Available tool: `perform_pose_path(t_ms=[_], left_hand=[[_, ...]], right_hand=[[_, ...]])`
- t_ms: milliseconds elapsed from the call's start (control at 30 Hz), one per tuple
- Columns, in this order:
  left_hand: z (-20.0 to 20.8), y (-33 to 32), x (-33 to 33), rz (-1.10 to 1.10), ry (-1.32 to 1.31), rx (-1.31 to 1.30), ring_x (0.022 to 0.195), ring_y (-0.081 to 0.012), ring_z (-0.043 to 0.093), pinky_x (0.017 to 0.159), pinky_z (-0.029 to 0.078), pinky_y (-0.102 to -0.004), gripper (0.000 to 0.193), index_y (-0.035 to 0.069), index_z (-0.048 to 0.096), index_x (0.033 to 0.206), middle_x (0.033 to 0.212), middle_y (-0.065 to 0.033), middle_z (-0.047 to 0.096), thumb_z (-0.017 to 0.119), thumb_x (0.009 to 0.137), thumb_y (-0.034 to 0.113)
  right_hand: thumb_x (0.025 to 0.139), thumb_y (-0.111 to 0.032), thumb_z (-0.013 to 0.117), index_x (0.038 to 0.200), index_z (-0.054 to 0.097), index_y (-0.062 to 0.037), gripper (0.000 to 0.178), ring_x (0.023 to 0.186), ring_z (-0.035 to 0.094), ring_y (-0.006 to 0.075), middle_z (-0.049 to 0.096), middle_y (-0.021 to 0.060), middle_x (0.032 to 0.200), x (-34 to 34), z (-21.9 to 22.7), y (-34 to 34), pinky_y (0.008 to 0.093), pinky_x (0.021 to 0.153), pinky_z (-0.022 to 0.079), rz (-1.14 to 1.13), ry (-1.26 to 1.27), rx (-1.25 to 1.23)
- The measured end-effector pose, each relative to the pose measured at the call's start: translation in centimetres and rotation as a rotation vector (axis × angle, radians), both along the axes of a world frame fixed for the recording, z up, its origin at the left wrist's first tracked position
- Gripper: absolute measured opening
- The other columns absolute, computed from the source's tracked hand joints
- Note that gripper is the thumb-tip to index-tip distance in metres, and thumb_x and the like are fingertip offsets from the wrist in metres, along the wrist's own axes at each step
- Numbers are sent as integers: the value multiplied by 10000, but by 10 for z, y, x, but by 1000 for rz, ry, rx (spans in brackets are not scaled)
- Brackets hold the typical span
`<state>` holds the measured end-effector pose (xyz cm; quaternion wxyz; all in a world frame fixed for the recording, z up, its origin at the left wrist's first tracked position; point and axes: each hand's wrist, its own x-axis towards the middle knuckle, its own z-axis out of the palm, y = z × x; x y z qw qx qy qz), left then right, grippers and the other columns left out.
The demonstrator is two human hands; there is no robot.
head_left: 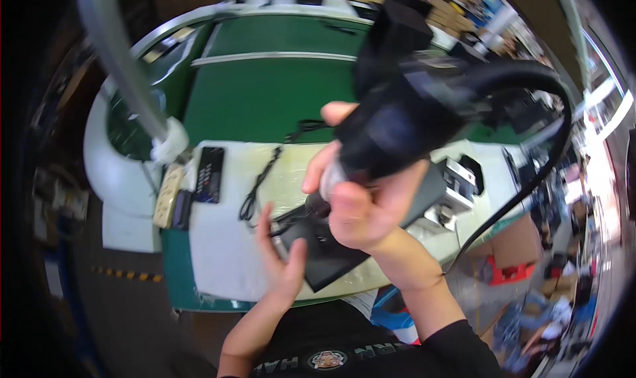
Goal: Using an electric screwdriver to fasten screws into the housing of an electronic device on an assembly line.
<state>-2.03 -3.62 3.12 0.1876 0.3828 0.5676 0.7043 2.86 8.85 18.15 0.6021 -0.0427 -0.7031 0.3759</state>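
A long, flat black case (338, 255) lies slantwise on the pale work mat in front of me. At its left end is my left hand (283, 265), thumb and fingers stretched apart and blurred; whether it touches the case is hard to tell. My right hand (371, 212) is closed around the front of a black corded electric screwdriver (404, 119), raised above the case. The tool's dark tip points down and left toward the case's left part. Motion blur softens its shape, and its body hides part of the table.
A thick black cord (553, 156) loops down at right. Left are a black phone-like device (210, 174), a cream power strip (168, 196) and a grey post (126, 66). A coiled black cable (255, 189) lies on the mat. Small white-and-black parts (458, 182) stand right of the case.
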Motion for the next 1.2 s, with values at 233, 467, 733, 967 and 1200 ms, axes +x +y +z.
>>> perform_pose_path(t_ms=[233,467,733,967,1200], left_hand=[[21,-2,-18,-161,159,-63,1283,-305,381,1082,265,-407,772,18,210,1432,1380,-214,390,578,754,12],[51,8,-30,-237,-16,-271,1048,-212,531,920,424,-332,882,61,254,1436,1176,-116,507,757,721,179],[43,12,-54,-314,127,-335,1033,-209,486,977,353,-352,1007,70,264,1433,1039,-86,524,811,588,63],[50,3,-50,-327,112,-350,1106,-258,505,1017,343,-386,1024,86,149,1475,1095,-138,551,791,678,80],[52,7,-53,-378,133,-347,1079,-311,550,979,396,-399,1036,102,114,1485,1125,-167,568,795,706,138]], right_hand=[[931,-162,475,1236,261,71,439,560,544,174,486,253,1144,219,-10,37,277,498,472,-1085,102,228],[902,-114,477,1427,74,-19,669,594,535,176,450,231,1216,293,-109,85,298,601,483,-1036,56,117],[926,-372,504,1282,332,38,569,540,508,149,498,55,606,242,-77,30,271,492,435,-863,150,-167],[906,-644,329,1300,292,36,787,509,451,126,464,48,594,71,16,-39,238,521,433,-301,195,-271],[897,-576,467,1295,201,48,787,563,567,164,500,197,1094,10,15,-32,279,495,506,-106,-114,32]])
